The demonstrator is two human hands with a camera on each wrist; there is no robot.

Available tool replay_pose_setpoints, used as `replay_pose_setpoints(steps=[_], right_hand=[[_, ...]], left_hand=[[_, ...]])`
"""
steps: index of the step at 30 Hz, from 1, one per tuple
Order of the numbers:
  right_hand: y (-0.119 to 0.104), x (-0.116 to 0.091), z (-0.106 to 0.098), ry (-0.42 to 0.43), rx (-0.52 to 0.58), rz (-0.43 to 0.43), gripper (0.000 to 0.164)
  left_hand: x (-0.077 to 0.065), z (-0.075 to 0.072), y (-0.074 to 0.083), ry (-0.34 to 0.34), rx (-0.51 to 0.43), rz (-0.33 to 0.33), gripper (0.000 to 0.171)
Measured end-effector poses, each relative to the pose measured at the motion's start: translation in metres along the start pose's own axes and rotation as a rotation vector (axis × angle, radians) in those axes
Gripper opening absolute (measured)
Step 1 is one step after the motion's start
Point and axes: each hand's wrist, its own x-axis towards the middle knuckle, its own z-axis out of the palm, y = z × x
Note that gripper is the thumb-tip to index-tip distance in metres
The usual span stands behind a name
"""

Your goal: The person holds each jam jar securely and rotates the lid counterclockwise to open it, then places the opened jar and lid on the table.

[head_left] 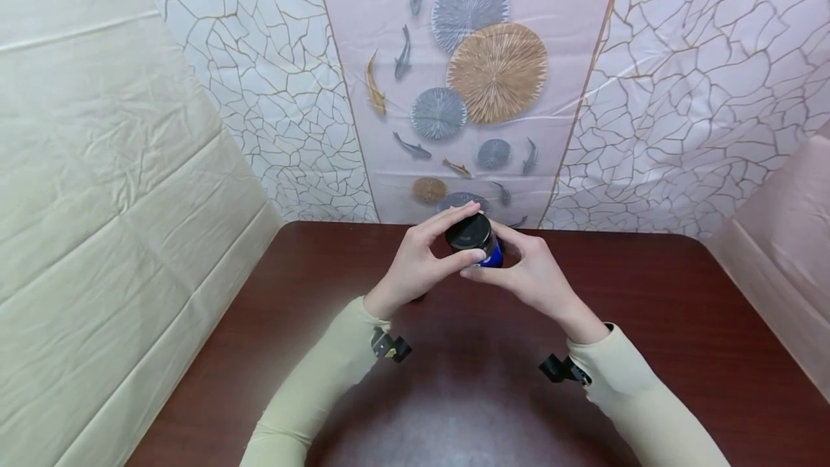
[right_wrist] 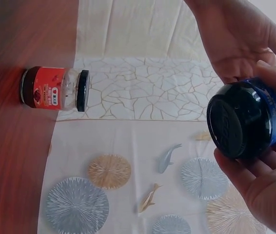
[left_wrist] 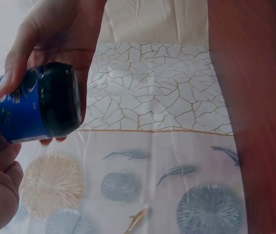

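While the blue-label jar (head_left: 493, 254) is held up mid-frame in head view, above the brown table (head_left: 648, 294), left hand (head_left: 420, 259) fingers curl around its black lid (head_left: 468, 232); right hand (head_left: 534, 269) grips the body. Red-label jar (right_wrist: 50, 88) on table, upper left of right-wrist view. Patterned cloth (head_left: 454, 157) behind, upper frame.

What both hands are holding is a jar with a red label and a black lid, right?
Not quite: the jar that the left hand and right hand hold has a blue label, not a red one, as the left wrist view shows. The lid is black, as you say.
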Motion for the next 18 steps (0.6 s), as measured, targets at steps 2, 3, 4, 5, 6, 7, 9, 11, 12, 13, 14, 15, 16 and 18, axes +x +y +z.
replay_pose_setpoints(steps=[2,3,4,5,6,7,9,11,12,13,14,15,16,18], right_hand=[[0.0,0.0,0.001,0.005,-0.006,0.001,0.073],[0.001,0.0,0.001,0.01,-0.017,0.001,0.073],[0.0,0.0,0.001,0.014,-0.028,0.002,0.073],[0.0,0.0,0.001,0.02,-0.041,0.003,0.073],[0.0,-0.001,0.001,0.025,-0.055,0.004,0.073],[-0.001,-0.001,0.001,0.03,-0.067,0.007,0.073],[-0.001,-0.002,0.001,0.04,-0.087,0.009,0.072],[-0.001,-0.003,0.002,0.045,-0.093,0.016,0.072],[-0.001,-0.003,0.002,0.046,-0.091,0.021,0.071],[-0.001,-0.003,0.002,0.048,-0.089,0.028,0.071],[-0.001,-0.003,0.003,0.051,-0.09,0.036,0.071],[0.0,-0.003,0.003,0.054,-0.09,0.045,0.071],[0.001,-0.003,0.004,0.059,-0.093,0.052,0.071],[0.002,-0.003,0.005,0.07,-0.097,0.066,0.071]], left_hand=[[-0.001,0.003,-0.001,0.022,-0.008,0.003,0.059],[-0.001,0.004,-0.002,0.031,-0.012,0.008,0.059],[-0.001,0.006,-0.003,0.041,-0.014,0.013,0.059],[-0.001,0.007,-0.004,0.05,-0.015,0.019,0.059],[-0.002,0.009,-0.005,0.057,-0.016,0.021,0.059],[-0.002,0.01,-0.005,0.064,-0.015,0.02,0.06],[-0.002,0.012,-0.006,0.078,-0.014,0.015,0.06],[-0.002,0.015,-0.003,0.092,-0.016,0.007,0.06],[-0.001,0.015,0.001,0.098,-0.017,0.003,0.059],[0.0,0.015,0.005,0.102,-0.016,-0.002,0.058],[0.0,0.015,0.009,0.107,-0.016,-0.007,0.057],[0.001,0.015,0.013,0.109,-0.018,-0.016,0.056],[0.001,0.015,0.017,0.11,-0.019,-0.027,0.055],[0.001,0.015,0.025,0.113,-0.019,-0.058,0.052]])
